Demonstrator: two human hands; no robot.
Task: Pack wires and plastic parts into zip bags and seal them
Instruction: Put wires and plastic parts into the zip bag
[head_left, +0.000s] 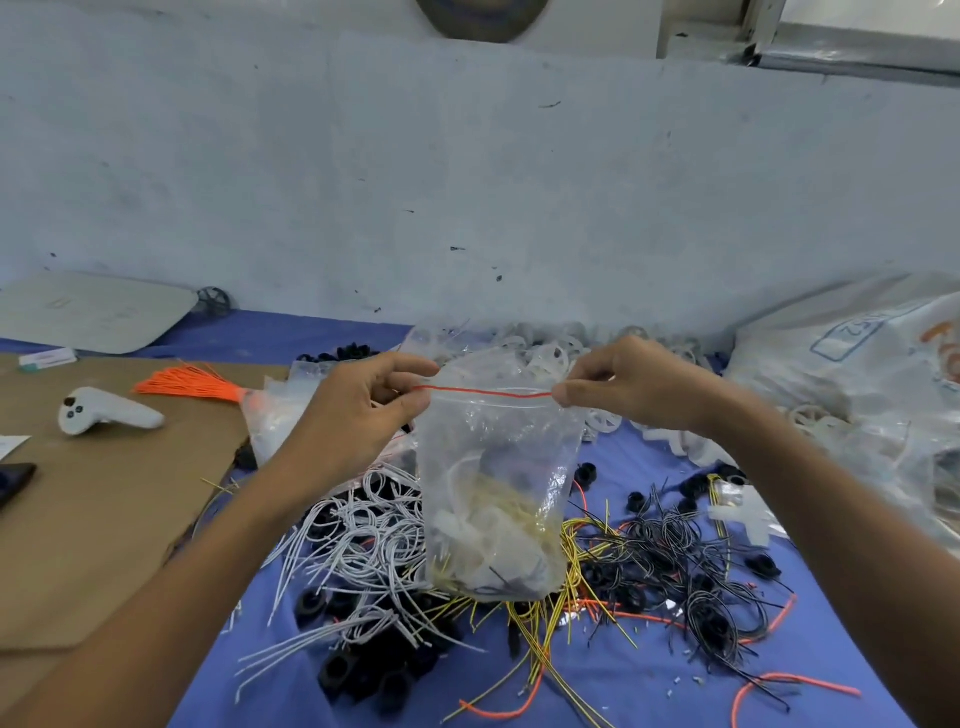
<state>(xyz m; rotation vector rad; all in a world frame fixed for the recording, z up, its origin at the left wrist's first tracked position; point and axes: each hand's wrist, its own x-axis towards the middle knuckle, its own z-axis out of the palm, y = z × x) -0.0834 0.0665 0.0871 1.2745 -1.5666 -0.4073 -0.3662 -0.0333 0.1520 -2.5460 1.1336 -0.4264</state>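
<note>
Above blue cloth-covered table (649, 691) w/ loose wire piles, clear plastic zip bag w/ red seal strip (498, 467) hangs upright. L hand (353, 410) pinches its left top corner, R hand (631, 384) its right. White parts + yellow wires inside.

- Soft, even daylight with a cool blue cast, brightest at the window (862, 36) in the upper right of the frame.
- Faint, diffuse shadows lie under the wires (363, 530) on the bench (649, 675).
- Small glints on the clear bag (498, 457).
- Wide-angle bowing: the wall (467, 182) and bench curve toward the edges, and the forearms (171, 613) stretch at the lower corners.
- Fine detail is slightly soft and smeared.
</note>
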